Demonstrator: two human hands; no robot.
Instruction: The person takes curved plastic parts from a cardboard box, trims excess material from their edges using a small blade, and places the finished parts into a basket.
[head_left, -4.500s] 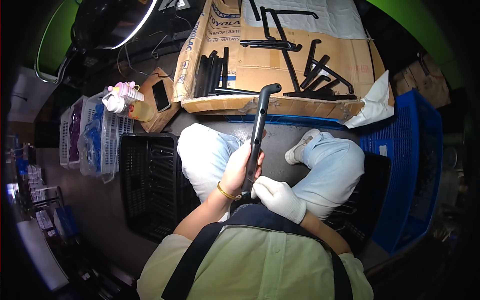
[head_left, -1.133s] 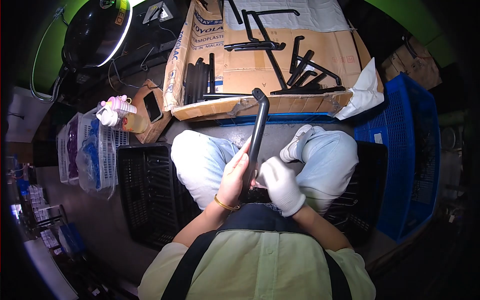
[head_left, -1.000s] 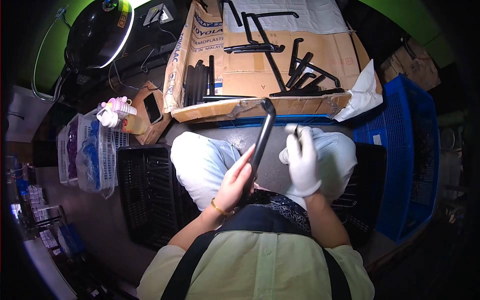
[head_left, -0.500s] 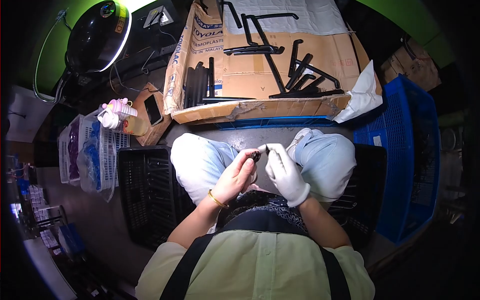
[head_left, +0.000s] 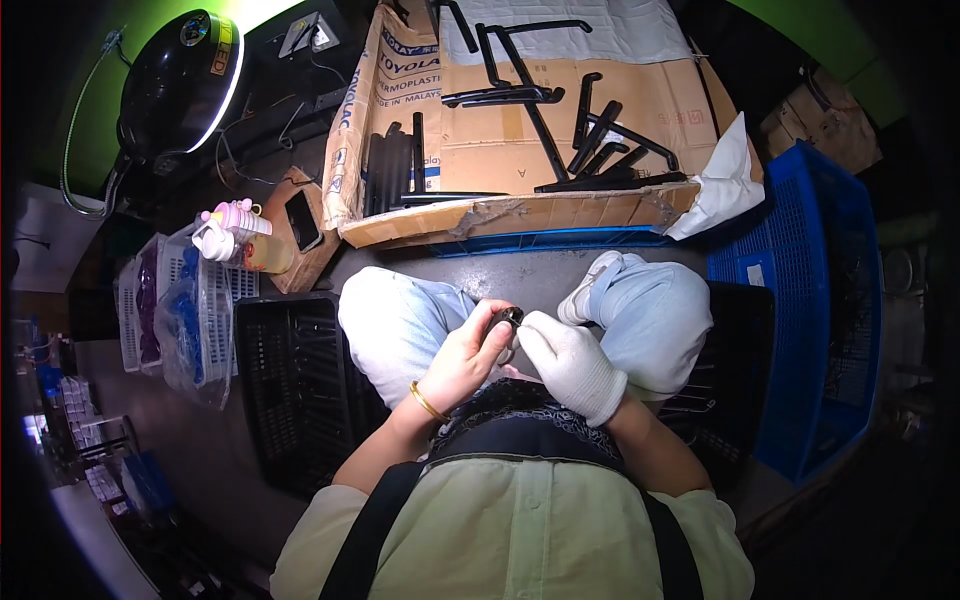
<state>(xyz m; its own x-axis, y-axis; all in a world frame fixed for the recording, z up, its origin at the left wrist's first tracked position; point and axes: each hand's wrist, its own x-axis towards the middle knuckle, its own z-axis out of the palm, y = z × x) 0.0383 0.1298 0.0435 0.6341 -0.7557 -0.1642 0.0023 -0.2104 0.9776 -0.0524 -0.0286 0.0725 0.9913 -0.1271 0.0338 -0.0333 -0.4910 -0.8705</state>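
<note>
My bare left hand (head_left: 466, 358), with a gold bracelet at the wrist, is closed around a black part (head_left: 513, 316). Only its shiny, rounded end shows above the fingers; the rest is hidden. Against that end, from the right, presses my right hand (head_left: 572, 366) in a white knitted glove. Its thumb and fingers are pinched together, and whatever lies between them cannot be made out. Both hands are above my lap, between the knees. Beyond them, several black bent handles (head_left: 530, 92) lie in a lined cardboard box (head_left: 490, 150).
Black crates (head_left: 262, 395) with dark parts stand beside my legs. At the right is a tall blue crate (head_left: 790, 400). To the left are a phone (head_left: 304, 220) on a small stand, a pink-lidded bottle (head_left: 235, 222), white baskets (head_left: 215, 330) and a lamp (head_left: 180, 85).
My right hand has turned and moved in, its fingertips now touching the black part; before, it was slightly apart with something small and dark at its fingertips. My left hand keeps its hold.
</note>
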